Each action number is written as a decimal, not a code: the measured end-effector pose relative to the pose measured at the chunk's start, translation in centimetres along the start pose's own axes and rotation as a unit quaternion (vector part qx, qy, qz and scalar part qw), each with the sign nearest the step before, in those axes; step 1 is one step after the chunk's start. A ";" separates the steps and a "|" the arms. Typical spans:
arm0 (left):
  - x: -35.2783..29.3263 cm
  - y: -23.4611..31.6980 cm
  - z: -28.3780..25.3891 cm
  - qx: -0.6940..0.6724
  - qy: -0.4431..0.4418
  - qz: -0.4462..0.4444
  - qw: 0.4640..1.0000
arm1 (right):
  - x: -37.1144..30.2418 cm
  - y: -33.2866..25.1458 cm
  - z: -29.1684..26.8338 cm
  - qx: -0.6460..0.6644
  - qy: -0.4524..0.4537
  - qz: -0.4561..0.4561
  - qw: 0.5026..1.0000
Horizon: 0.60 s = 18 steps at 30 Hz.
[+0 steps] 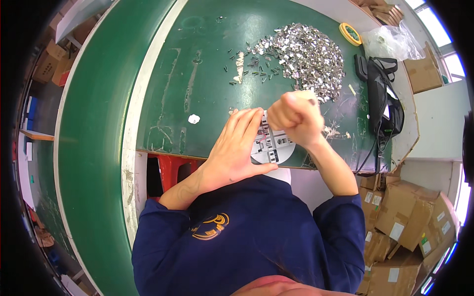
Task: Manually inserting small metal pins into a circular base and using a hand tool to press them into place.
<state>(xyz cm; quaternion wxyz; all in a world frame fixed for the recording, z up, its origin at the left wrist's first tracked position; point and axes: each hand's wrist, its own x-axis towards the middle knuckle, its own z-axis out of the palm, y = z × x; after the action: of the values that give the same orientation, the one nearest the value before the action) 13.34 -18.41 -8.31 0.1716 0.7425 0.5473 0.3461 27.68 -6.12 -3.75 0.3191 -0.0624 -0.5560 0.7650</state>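
Observation:
A round grey fixture (285, 152) with slots and small metal and black parts in it lies at the table's near edge, in front of my body. My left hand (236, 145) rests along its left side, fingers stretched out and thumb spread along the near rim. Above the fixture's far right part is my right hand (297, 117), closed in a fist with the thumb pressed on top. A small dark spot shows at its far side, but what the fingers hold is hidden. The fixture's far left part is covered by my hands.
A large heap of small shiny metal pieces (316, 59) lies at the far right, with dark pins (264, 71) scattered beside it. Beyond are a yellow round container (350, 34), a plastic bag (395, 42) and a black bag (387, 106). Cardboard boxes (407, 212) stand at right.

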 end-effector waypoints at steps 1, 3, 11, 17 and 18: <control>-0.1 0.1 0.0 -0.002 0.001 -0.006 1.000 | 0.0 -0.5 -0.4 0.008 0.000 -0.017 1.000; -0.3 0.3 0.1 -0.007 0.002 -0.018 1.000 | 0.8 -1.2 -0.6 0.015 0.000 -0.031 0.999; -0.3 0.2 0.1 -0.009 0.005 -0.009 1.000 | 3.7 1.2 -5.5 -0.705 -0.001 -0.100 0.702; -0.2 0.0 -0.2 -0.034 0.014 -0.008 0.999 | 3.1 0.4 -4.7 -0.668 0.002 -0.033 0.743; -0.2 0.0 -0.2 -0.059 0.024 -0.011 0.998 | 2.9 -0.2 -4.2 -0.638 0.009 -0.018 0.770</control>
<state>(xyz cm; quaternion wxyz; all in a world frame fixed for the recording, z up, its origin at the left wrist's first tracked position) 13.11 -18.65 -8.24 0.2056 0.7163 0.5381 0.3938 27.36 -1.07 -4.43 0.2252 -0.2486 -0.9140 0.2281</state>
